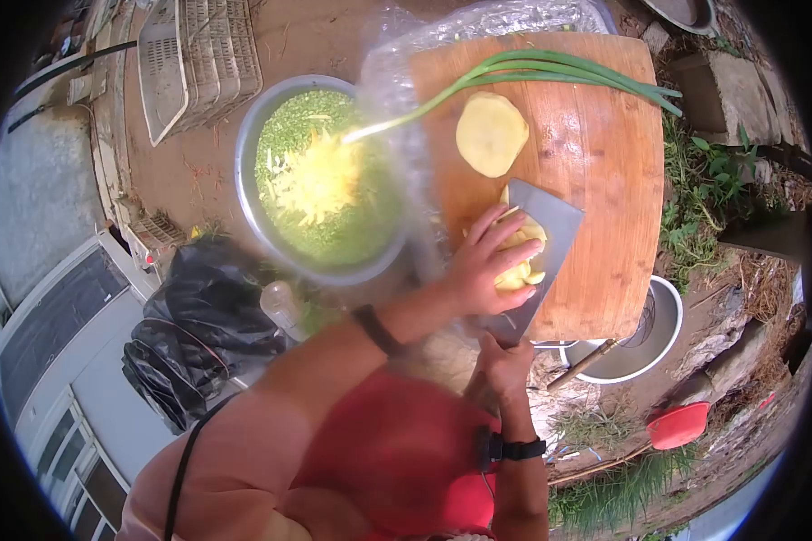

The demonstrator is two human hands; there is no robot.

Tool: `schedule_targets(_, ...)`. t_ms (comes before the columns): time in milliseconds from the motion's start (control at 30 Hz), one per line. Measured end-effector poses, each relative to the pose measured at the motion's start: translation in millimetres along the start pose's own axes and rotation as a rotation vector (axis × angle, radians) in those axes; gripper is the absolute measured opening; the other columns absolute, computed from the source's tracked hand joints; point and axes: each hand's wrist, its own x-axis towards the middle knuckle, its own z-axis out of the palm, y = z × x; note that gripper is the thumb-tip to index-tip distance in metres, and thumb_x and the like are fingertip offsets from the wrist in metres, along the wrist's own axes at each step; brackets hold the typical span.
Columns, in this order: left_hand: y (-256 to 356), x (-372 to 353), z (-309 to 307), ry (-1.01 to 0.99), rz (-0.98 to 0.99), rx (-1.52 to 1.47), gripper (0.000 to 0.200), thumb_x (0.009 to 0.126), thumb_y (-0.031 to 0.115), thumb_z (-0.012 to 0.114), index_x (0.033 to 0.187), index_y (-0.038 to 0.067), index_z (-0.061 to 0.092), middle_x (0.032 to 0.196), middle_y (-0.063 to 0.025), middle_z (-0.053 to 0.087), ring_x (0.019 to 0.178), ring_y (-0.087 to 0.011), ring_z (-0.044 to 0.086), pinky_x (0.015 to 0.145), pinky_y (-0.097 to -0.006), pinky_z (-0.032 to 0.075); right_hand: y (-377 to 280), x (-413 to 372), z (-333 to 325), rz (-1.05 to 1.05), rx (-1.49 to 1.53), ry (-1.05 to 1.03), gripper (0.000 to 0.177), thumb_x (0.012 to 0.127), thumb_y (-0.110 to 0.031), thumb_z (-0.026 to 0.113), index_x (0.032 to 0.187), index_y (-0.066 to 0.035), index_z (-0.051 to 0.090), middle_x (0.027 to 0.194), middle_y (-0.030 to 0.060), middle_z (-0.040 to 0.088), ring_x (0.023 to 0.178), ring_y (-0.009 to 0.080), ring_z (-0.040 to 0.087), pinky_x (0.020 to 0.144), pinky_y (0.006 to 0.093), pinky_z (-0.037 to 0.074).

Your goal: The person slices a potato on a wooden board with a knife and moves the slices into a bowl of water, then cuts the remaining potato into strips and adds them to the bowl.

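Note:
My right hand (505, 365) is closed round the handle of a cleaver (558, 221), its blade flat on the wooden cutting board (604, 162). Cut pieces of peeled potato (519, 275) lie on and beside the blade. My left hand (483, 261) cups them from above, fingers bent over the pieces. Farther up the board rests a large peeled potato piece (492, 133), flat side up. A long green onion (550, 61) lies across the board's far end, its white tip reaching over a metal basin (251, 212). Pale yellow strips (320, 180) lie on chopped greens in that basin.
Clear plastic sheeting (397, 90) lies under the board's left side. A white-rimmed basin (672, 316) with a whisk stands below right, near a red bowl (678, 426). A plastic crate (198, 68), a black plastic bag (212, 311) and a bottle (281, 305) are at left.

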Motion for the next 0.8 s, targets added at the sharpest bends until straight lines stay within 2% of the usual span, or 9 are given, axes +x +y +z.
schedule_targets(67, -14, -32, -36, 0.028, -0.094, 0.08, 0.059, 0.061, 0.024, 0.077, 0.115, 0.01, 0.057, 0.129, -0.0176, 0.045, 0.12, -0.041, 0.039, 0.097, -0.0517, 0.035, 11, -16, 39, -0.06, 0.016, -0.063, 0.012, 0.08, -0.006, 0.06, 0.086, 0.002, 0.067, 0.063, 0.0042, 0.061, 0.051, 0.0099, 0.055, 0.046, 0.0255, 0.043)
schedule_targets(100, -23, -48, -61, 0.055, -0.115, 0.126, 0.058, 0.062, 0.022, 0.076, 0.115, 0.009, 0.057, 0.128, -0.0175, 0.045, 0.118, -0.04, 0.041, 0.098, -0.0516, 0.034, 24, -17, 61, -0.275, -0.083, -0.095, 0.016, 0.079, -0.007, 0.06, 0.092, 0.001, 0.066, 0.067, 0.0043, 0.063, 0.059, 0.0127, 0.058, 0.052, 0.0294, 0.046)
schedule_targets(233, -103, -81, -145, 0.11, -0.555, 0.316, 0.045, 0.077, 0.023, 0.067, 0.119, 0.009, 0.054, 0.126, -0.014, 0.048, 0.117, -0.0339, 0.042, 0.101, -0.0449, 0.03, 38, -16, 105, -0.265, -0.592, -0.336, 0.023, 0.079, -0.011, 0.059, 0.1, -0.002, 0.065, 0.076, 0.014, 0.066, 0.068, 0.0212, 0.064, 0.059, 0.0329, 0.048)
schedule_targets(300, -125, -89, -167, -0.116, -1.003, 0.949, 0.066, 0.076, 0.04, 0.065, 0.133, 0.014, 0.043, 0.136, -0.017, 0.039, 0.127, -0.0372, 0.032, 0.104, -0.0566, 0.021, 21, -31, 97, -0.339, -0.513, -0.157, 0.018, 0.079, -0.013, 0.061, 0.09, 0.001, 0.065, 0.067, 0.0139, 0.063, 0.06, 0.0221, 0.062, 0.056, 0.0334, 0.048)
schedule_targets(367, -137, -94, -186, -0.085, -1.204, 1.04, 0.075, 0.075, 0.039, 0.068, 0.138, 0.015, 0.035, 0.138, -0.0199, 0.034, 0.129, -0.041, 0.027, 0.105, -0.0551, 0.021, 14, -42, 70, -0.416, -0.427, 0.002, 0.018, 0.079, -0.013, 0.063, 0.087, 0.003, 0.066, 0.061, 0.0124, 0.061, 0.054, 0.0209, 0.06, 0.052, 0.0337, 0.048)
schedule_targets(500, -109, -85, -164, -0.004, -0.534, 0.636, 0.07, 0.071, 0.023, 0.071, 0.134, 0.01, 0.042, 0.134, -0.0195, 0.039, 0.126, -0.0379, 0.032, 0.104, -0.0485, 0.026, 18, -43, -13, -0.105, 0.064, 0.24, 0.019, 0.083, -0.012, 0.063, 0.093, 0.004, 0.067, 0.06, 0.0063, 0.061, 0.05, 0.0123, 0.054, 0.044, 0.03, 0.043)
schedule_targets(567, -65, -40, -144, -0.062, -0.32, 0.514, 0.061, 0.074, 0.013, 0.068, 0.131, 0.009, 0.045, 0.127, -0.0191, 0.045, 0.119, -0.0346, 0.041, 0.101, -0.043, 0.032, 15, -26, -58, -0.123, 0.036, 0.093, 0.02, 0.084, -0.012, 0.062, 0.095, 0.004, 0.066, 0.065, 0.0073, 0.063, 0.051, 0.0107, 0.054, 0.042, 0.0253, 0.041)
schedule_targets(667, -44, 57, -110, 0.109, -0.196, 0.441, 0.06, 0.076, 0.003, 0.058, 0.134, 0.005, 0.04, 0.127, -0.0188, 0.046, 0.121, -0.0353, 0.039, 0.103, -0.0446, 0.029, -2, 2, -70, -0.113, 0.207, 0.126, 0.024, 0.085, -0.014, 0.061, 0.104, 0.0, 0.064, 0.075, 0.0068, 0.065, 0.05, 0.0099, 0.052, 0.041, 0.0245, 0.041)
schedule_targets(800, -94, 118, -88, -0.1, -0.335, 0.587, 0.053, 0.081, 0.009, 0.058, 0.132, 0.007, 0.044, 0.12, -0.0173, 0.054, 0.113, -0.0322, 0.048, 0.099, -0.0409, 0.034, 1, 8, -75, -0.328, -0.333, 0.488, 0.029, 0.085, -0.019, 0.06, 0.109, -0.003, 0.062, 0.082, 0.0127, 0.065, 0.067, 0.0202, 0.06, 0.065, 0.0325, 0.049)
